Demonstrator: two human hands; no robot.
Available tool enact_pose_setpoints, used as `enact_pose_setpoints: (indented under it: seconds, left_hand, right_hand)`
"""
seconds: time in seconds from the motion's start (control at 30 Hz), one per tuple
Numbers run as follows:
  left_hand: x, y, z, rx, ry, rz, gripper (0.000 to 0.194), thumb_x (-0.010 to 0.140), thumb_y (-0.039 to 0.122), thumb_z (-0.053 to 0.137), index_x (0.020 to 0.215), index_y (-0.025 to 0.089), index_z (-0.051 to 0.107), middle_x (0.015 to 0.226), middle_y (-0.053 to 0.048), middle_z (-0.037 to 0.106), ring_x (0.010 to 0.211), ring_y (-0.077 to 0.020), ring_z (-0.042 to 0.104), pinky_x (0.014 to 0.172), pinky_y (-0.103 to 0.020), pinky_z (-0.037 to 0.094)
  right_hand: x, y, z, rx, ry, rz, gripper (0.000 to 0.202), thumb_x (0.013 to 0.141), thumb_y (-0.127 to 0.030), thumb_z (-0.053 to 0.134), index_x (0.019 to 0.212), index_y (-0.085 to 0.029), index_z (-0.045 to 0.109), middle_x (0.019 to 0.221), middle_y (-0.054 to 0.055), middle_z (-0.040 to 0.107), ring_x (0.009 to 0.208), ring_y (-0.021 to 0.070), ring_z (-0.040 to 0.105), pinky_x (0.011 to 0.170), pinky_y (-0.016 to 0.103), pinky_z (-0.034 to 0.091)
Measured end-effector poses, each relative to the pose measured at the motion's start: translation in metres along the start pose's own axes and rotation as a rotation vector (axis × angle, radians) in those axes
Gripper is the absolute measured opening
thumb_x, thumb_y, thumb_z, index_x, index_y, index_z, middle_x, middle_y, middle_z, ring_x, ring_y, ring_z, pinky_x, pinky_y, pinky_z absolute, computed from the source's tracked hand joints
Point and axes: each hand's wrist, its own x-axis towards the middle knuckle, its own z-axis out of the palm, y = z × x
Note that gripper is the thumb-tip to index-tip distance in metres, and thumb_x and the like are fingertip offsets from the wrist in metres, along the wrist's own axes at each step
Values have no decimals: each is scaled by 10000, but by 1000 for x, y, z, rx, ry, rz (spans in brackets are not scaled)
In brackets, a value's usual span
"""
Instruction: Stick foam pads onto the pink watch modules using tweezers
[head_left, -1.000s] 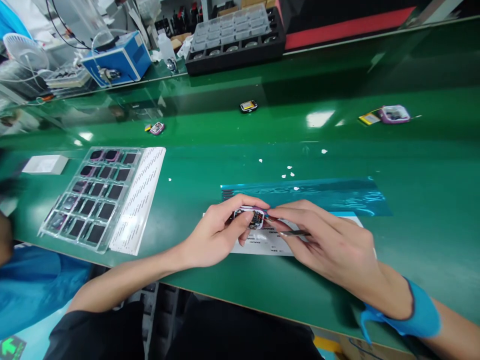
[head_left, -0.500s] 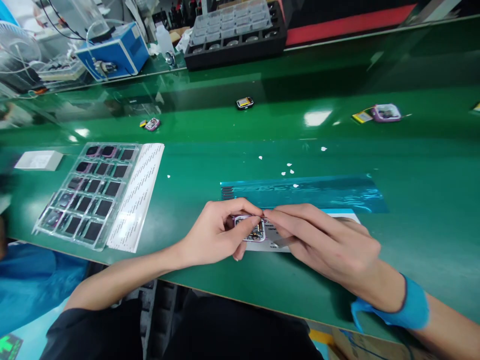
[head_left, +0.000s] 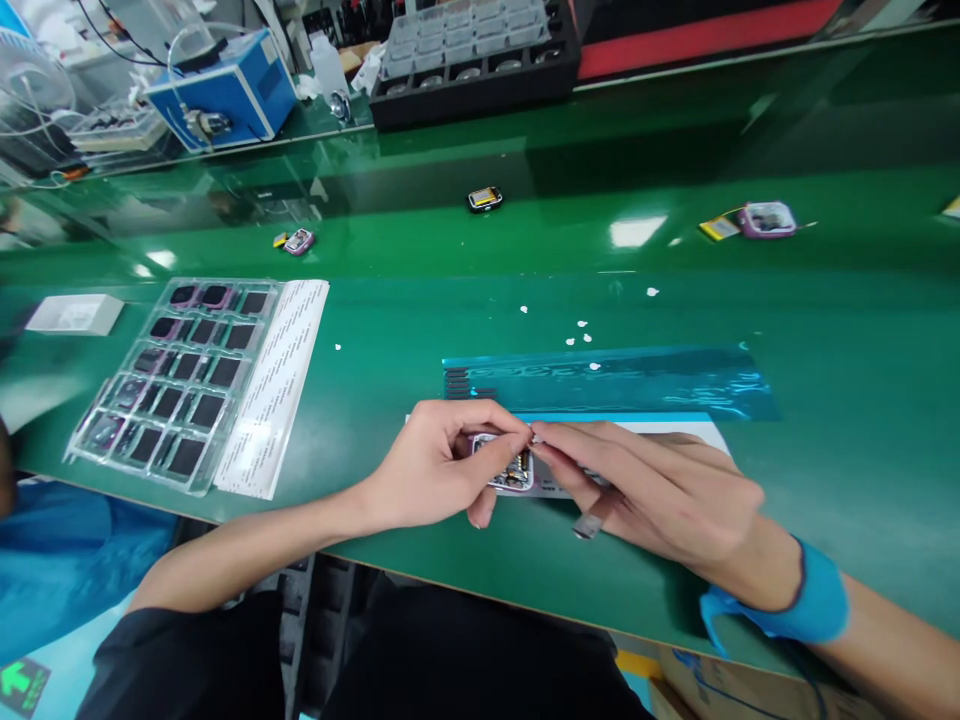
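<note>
My left hand (head_left: pixel 442 465) is closed around a small watch case (head_left: pixel 517 472) with a pale rim and a bare circuit board showing inside. Its thumb and forefinger meet at the case's upper right corner. There the fingertips of my right hand (head_left: pixel 660 480) are pinched together, touching or almost touching the left ones; whatever they hold is too small to make out. A shiny greyish, see-through piece (head_left: pixel 587 525) sticks out below the right hand's fingers. Beneath both hands lies a white printed sheet (head_left: pixel 709 432), with a strip of blue film (head_left: pixel 615 385) just behind it.
At left a clear tray (head_left: pixel 206 470) of dark square screens stands beside a printed white strip (head_left: pixel 274 390) and a white box (head_left: pixel 75 314). Farther back lie watch cases with yellow batteries (head_left: pixel 486 199). White scraps (head_left: pixel 582 324) dot the green table. A blue machine (head_left: pixel 225 95) stands behind.
The see-through piece under my right hand now points lower, toward the table's front edge. Both hands stay together at the watch case, and the view has shifted slightly.
</note>
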Motion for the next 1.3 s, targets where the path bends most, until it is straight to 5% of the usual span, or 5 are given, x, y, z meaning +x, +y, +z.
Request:
enact_pose_setpoints:
  seconds: [0.37, 0.6, 0.77, 0.93, 1.3]
  left_hand:
    - [2, -8, 3, 82, 67, 55, 241, 948, 314, 641, 1035, 128, 768, 551, 10, 622, 427, -112, 617, 437, -189, 464]
    - [2, -7, 2, 100, 153, 75, 304, 872, 247, 678, 1154, 142, 722, 708, 3, 672, 533, -108, 623, 523, -220, 527]
    - [1, -4, 1, 21, 141, 74, 291, 854, 228, 694, 1122, 173, 595, 747, 15, 668, 553, -101, 610, 524, -215, 515]
    - [1, -4, 2, 2, 94, 79, 234, 871, 224, 681, 1059, 184, 547, 671, 36, 640, 528, -96, 595, 524, -212, 506]
    - [1, -10, 2, 7, 74, 83, 148, 940, 245, 660, 1053, 181, 587, 665, 26, 638, 520, -105, 616, 499, -210, 509]
  right_hand:
    - [-5, 3, 8, -68, 13, -2, 498, 1001, -40, 612, 1476, -187, 588, 893, -30, 823, 649, 141, 753, 627, 239, 640]
    - [14, 30, -12, -303, 75, 318, 452, 1000, -61, 660, 1414, -241, 687, 870, 22, 815, 568, 161, 708, 538, 281, 537]
    - [10, 25, -19, -271, -6, 102, 655, 1003, -23, 628, 1589, -299, 522, 1346, 71, 752, 790, 180, 800, 486, 264, 505]
    - [0, 16, -18, -113, -235, -90, 594, 1077, -61, 531, 1646, -171, 401, 1359, 140, 739, 904, 190, 808, 616, 270, 600]
    - [-13, 20, -10, -112, -188, -104, 469, 1111, -152, 454, 1575, -198, 503, 1229, 73, 796, 800, 193, 779, 619, 322, 591]
